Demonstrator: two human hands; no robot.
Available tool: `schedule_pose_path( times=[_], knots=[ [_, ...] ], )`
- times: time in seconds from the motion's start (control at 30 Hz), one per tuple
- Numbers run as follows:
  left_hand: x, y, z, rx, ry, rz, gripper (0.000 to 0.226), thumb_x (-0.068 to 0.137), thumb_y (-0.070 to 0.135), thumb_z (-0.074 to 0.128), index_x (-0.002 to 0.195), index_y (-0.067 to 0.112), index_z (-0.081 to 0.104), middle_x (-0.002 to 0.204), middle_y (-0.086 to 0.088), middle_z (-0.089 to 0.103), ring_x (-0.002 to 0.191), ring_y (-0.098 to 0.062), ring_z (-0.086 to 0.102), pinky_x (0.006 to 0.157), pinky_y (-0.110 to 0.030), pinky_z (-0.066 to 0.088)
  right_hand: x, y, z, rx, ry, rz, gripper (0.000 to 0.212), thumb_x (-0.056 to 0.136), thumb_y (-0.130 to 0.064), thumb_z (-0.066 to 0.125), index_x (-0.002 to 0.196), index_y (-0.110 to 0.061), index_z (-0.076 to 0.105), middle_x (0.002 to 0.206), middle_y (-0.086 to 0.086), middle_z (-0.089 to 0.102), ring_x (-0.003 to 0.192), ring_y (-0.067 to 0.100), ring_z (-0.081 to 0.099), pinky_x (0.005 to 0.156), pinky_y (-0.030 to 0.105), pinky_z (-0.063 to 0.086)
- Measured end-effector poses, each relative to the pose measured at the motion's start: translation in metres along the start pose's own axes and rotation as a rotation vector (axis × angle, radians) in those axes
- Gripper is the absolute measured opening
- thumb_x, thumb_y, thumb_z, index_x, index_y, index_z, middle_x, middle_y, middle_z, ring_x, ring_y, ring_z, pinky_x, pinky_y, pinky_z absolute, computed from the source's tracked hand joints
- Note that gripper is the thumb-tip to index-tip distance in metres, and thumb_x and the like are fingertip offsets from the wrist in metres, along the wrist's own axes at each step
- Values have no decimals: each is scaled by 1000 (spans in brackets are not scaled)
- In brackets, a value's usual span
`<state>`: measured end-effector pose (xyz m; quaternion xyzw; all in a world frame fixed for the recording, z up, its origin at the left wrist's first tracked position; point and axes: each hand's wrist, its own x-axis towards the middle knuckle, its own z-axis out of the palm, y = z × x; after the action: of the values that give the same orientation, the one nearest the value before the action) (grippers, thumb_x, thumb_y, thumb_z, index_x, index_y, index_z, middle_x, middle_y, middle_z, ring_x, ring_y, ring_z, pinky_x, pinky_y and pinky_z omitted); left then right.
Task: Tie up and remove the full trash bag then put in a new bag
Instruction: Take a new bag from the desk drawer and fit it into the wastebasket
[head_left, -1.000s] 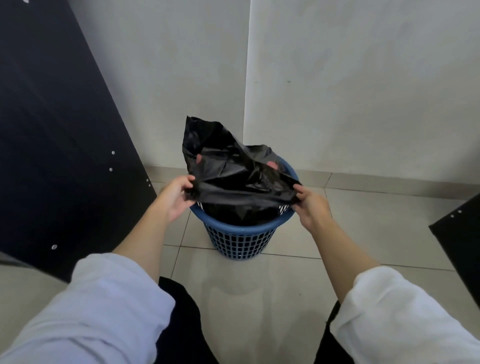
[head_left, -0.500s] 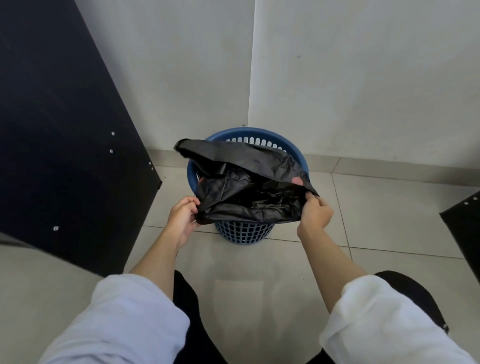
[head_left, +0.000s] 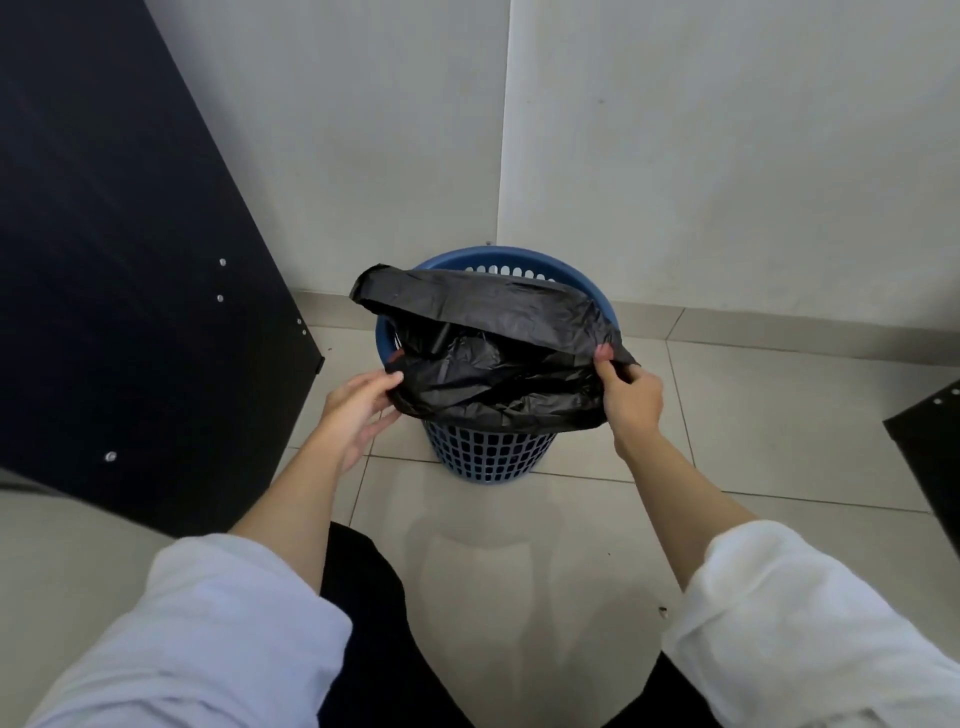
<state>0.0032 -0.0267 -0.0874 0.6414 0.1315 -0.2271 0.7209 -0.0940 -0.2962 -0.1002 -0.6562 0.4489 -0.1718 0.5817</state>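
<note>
A round blue plastic mesh bin (head_left: 491, 452) stands on the tiled floor against the wall. A black trash bag (head_left: 493, 358) lies across its mouth, its near edge draped over the front rim and a band of it stretched toward the back left. My left hand (head_left: 358, 408) touches the bag's left edge with fingers loosely apart. My right hand (head_left: 631, 395) pinches the bag's right edge beside the rim. The far rim shows bare above the bag.
A dark panel (head_left: 130, 260) leans close on the left of the bin. Another dark panel edge (head_left: 930, 447) sits at the right. Pale walls (head_left: 727, 156) meet in a corner behind the bin. My legs are below on the floor tiles (head_left: 519, 545).
The bag was held up loose above the bin, then came down over its mouth. Its near edge now hangs over the front rim, and my left fingers have loosened.
</note>
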Motion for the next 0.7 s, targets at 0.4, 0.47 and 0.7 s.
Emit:
schedule_pose_path(
  times=[0.4,0.47,0.7],
  knots=[
    [33,13,-11,448,443,63,20,93,28,58,95,11,68,96,-13,68,94,-30,64,85,-41,55,16,-34,-5,187,183,108,27,84,-26,70,78,-14,46,78,16,68,48,18,56,56,30,55],
    [37,17,-12,399,533,38,19,92,20,59,102,6,68,84,-14,67,77,-28,64,71,-35,55,18,-37,-9,256,170,95,26,84,-21,69,89,-14,45,76,13,65,50,20,58,61,33,56],
    [23,26,22,233,496,306,9,93,16,47,101,14,44,101,-9,59,92,-30,63,74,-34,50,8,-36,1,-437,55,-524,39,86,-20,62,122,-34,56,104,-3,48,88,16,53,80,28,43]
  ],
)
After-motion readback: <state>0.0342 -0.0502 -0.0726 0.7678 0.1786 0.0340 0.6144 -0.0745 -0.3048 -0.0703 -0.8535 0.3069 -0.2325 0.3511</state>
